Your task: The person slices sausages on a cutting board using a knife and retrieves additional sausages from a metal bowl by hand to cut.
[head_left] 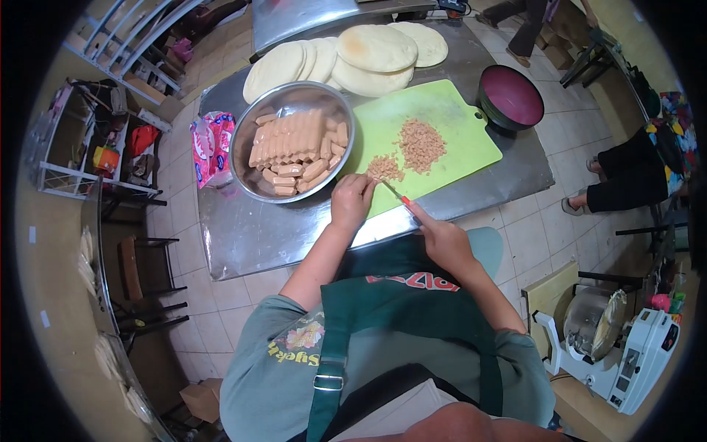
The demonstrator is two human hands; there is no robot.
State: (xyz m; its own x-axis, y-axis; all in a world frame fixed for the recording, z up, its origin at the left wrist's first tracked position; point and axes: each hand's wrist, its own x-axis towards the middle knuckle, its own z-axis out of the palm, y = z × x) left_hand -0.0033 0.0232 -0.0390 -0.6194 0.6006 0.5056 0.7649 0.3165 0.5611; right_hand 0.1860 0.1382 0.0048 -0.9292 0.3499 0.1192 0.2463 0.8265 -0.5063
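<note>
My right hand [447, 244] is closed round the red handle of a knife [404, 199]. The blade points up and left to the near edge of a green cutting board [460, 158]. My left hand [353, 197] is closed, fingertips curled down on the board just left of the blade; what they hold is hidden. Beside those fingertips lies a small heap of chopped sausage [384, 168], with a bigger heap of chopped sausage [422, 146] beyond it. A steel bowl [243, 171] of whole and cut sausages [289, 140] stands left of the board.
Round flatbreads [377, 48] lie stacked at the table's back. A dark bowl with a red inside [511, 96] stands at the right corner, a pink plastic package [212, 149] at the left edge. A mixer [639, 361] is at lower right. Another person [633, 166] stands to the right.
</note>
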